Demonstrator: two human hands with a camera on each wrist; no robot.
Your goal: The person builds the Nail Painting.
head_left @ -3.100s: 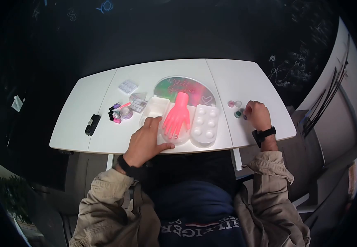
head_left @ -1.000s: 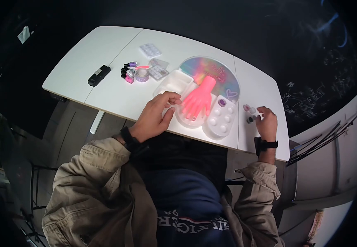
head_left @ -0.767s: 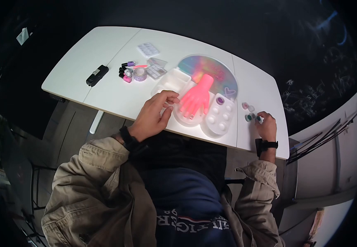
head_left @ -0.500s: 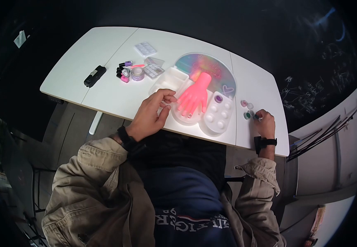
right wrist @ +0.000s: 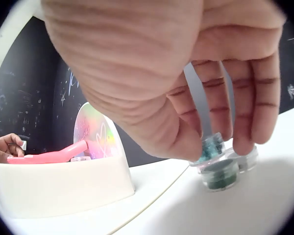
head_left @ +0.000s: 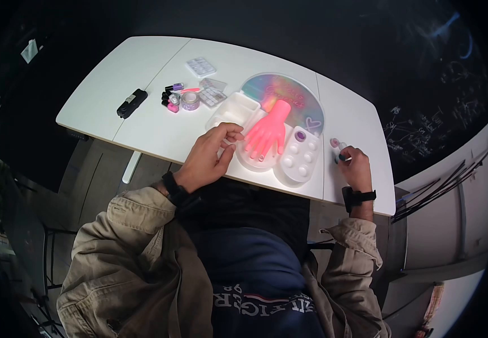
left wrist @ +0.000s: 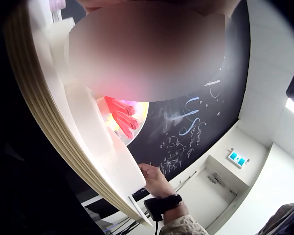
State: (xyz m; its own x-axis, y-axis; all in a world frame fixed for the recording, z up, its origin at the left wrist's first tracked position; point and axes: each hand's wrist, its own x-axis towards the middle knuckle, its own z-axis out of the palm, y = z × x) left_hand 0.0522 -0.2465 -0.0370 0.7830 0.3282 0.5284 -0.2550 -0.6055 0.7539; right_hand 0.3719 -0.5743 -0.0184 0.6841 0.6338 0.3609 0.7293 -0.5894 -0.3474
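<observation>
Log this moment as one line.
right hand: pinching teal jar | left hand: beside pink model hand | purple jar: in white tray well

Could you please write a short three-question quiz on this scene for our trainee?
1. True or false: the purple pot sits in one of the round wells of the white tray.
2. Multiple choice: what colour is the model hand? A) blue B) pink C) black
3. Short answer: which of the person's hands grips the teal pot?

Key: 1. True. 2. B. 3. The right hand.
</observation>
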